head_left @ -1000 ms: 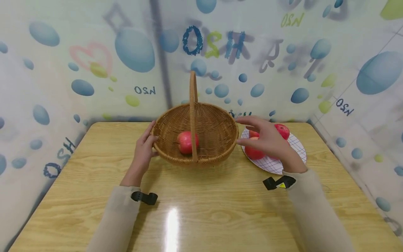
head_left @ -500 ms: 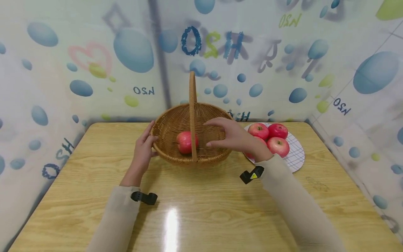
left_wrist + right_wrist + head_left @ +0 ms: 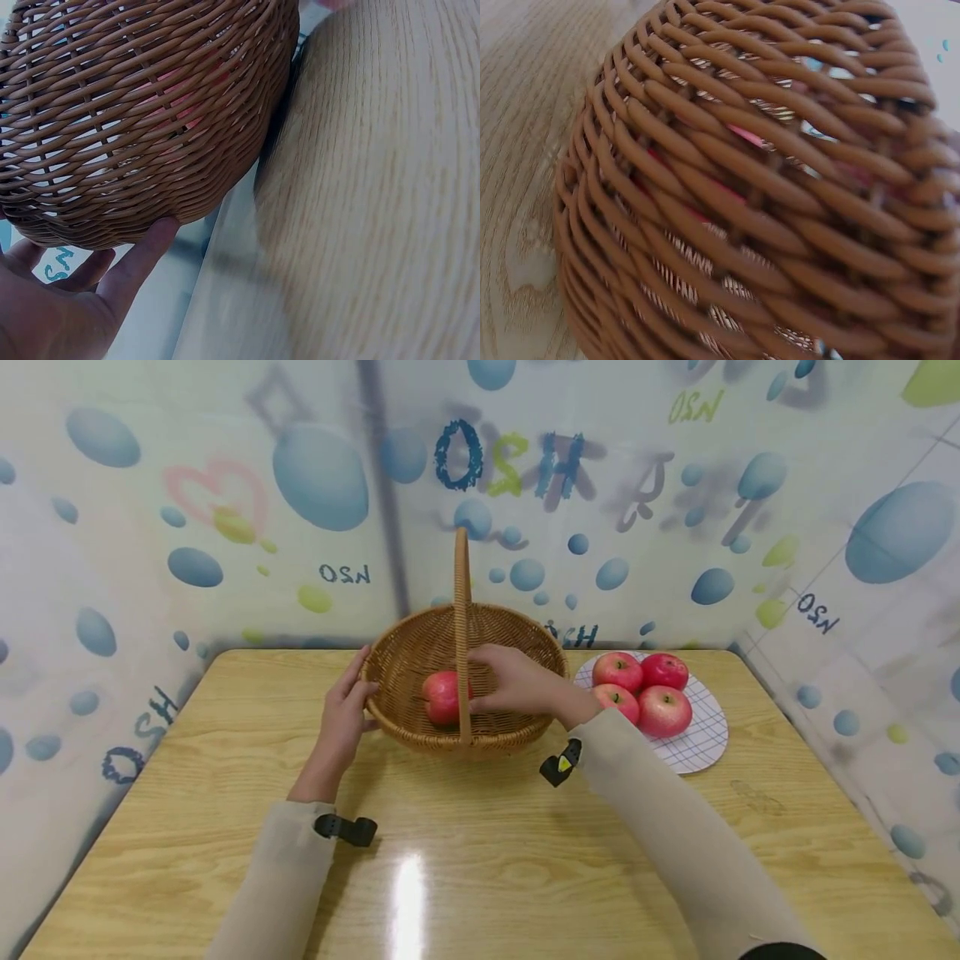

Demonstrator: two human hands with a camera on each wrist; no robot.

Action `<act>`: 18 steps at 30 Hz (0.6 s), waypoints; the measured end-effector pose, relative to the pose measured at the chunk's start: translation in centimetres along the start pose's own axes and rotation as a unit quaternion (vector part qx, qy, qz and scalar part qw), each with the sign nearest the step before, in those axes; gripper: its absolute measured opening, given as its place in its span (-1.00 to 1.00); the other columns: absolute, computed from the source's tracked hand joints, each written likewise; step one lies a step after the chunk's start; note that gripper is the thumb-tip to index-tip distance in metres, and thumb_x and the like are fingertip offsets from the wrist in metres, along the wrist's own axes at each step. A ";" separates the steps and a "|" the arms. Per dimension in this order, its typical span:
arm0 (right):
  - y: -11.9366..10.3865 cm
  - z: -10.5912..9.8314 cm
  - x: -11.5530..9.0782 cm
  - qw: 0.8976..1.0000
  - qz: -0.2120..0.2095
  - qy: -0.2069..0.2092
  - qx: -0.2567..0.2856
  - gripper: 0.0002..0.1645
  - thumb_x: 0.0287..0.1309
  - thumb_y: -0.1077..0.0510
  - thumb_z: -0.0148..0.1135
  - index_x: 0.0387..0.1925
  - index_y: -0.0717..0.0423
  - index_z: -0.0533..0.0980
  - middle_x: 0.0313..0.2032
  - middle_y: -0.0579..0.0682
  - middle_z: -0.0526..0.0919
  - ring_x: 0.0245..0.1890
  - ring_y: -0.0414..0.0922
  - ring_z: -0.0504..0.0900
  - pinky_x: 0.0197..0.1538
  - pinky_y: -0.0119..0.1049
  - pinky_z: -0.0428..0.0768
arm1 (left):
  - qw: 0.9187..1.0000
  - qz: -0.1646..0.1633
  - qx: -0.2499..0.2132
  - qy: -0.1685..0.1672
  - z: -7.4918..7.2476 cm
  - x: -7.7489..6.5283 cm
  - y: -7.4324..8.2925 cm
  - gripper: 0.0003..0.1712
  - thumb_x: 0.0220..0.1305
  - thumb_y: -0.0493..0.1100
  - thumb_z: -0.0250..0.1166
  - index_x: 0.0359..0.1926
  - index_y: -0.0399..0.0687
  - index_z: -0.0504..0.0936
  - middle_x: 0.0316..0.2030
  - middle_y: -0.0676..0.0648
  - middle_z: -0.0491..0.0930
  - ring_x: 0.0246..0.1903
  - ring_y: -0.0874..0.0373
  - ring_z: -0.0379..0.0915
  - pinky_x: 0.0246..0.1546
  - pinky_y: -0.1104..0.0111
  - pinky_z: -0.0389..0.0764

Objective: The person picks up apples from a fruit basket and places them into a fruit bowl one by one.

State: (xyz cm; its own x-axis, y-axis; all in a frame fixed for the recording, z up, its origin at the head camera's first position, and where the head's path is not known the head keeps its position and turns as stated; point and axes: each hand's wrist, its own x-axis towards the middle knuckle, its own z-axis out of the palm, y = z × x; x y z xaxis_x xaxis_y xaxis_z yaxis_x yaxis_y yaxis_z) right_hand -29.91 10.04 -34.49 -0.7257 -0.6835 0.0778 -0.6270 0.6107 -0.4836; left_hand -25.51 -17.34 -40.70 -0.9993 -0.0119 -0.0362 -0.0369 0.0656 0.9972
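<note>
A brown wicker basket (image 3: pixel 506 739) with a tall arched handle stands at the back middle of the table. Inside it lies one red apple (image 3: pixel 441 700). My left hand (image 3: pixel 343 718) holds the basket's left side; in the left wrist view its thumb (image 3: pixel 139 259) presses against the woven wall. Over the right rim, my right hand (image 3: pixel 517 683) reaches into the basket, thumb and fingers spread apart. Its fingertips come right up to the handle and the apple's right side, partly hidden behind the handle. Only the basket's outer weave (image 3: pixel 742 187) fills the right wrist view.
To the right of the basket, several red apples (image 3: pixel 664 712) sit on a white plate (image 3: pixel 703 727) with a grid pattern. The wooden table (image 3: pixel 525 860) meets a patterned wall (image 3: pixel 585 460) close behind the basket. Both sleeves carry black wrist devices.
My right hand has moved left from beside the plate, over the basket's right rim, to the apple inside. The plate's apples have come into fuller view. The left hand and basket stay put.
</note>
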 end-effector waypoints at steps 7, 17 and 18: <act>-0.8 0.7 1.6 0.999 0.000 -0.034 -0.014 -0.19 0.05 0.05 0.54 0.32 0.18 0.47 0.21 0.12 0.62 0.27 0.01 0.55 0.37 -0.11 0.51 | 1.000 0.001 0.003 0.004 0.0 0.1 -0.1 -0.28 0.50 -0.12 -0.09 0.55 0.61 0.06 0.63 -0.02 -0.09 0.49 -0.34 0.08 0.19 -0.22 0.50; -0.7 1.8 2.6 0.998 0.014 -0.066 -0.009 -0.18 0.09 0.05 0.52 0.37 0.10 0.42 0.21 0.15 0.58 0.24 0.03 0.56 0.30 -0.11 0.57 | 1.000 0.005 0.005 0.000 0.0 0.1 -0.1 -0.29 0.51 -0.11 -0.09 0.55 0.61 0.05 0.63 -0.01 -0.10 0.49 -0.36 0.06 0.18 -0.22 0.50; -0.6 1.9 2.7 0.998 0.013 -0.066 -0.008 -0.18 0.10 0.06 0.52 0.37 0.11 0.42 0.21 0.15 0.58 0.24 0.04 0.56 0.30 -0.11 0.58 | 1.000 0.005 0.004 0.000 0.0 0.1 -0.1 -0.29 0.50 -0.11 -0.09 0.55 0.61 0.05 0.63 -0.01 -0.10 0.50 -0.36 0.06 0.18 -0.23 0.50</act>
State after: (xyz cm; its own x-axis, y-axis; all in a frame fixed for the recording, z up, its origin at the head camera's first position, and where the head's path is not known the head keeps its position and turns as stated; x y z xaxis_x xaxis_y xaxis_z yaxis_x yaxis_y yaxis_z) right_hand -30.93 7.10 -35.62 -0.6996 -0.7128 -0.0502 -0.6131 0.6348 -0.4704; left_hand -25.62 -17.32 -40.77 -0.9996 -0.0105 -0.0257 -0.0265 0.0746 0.9969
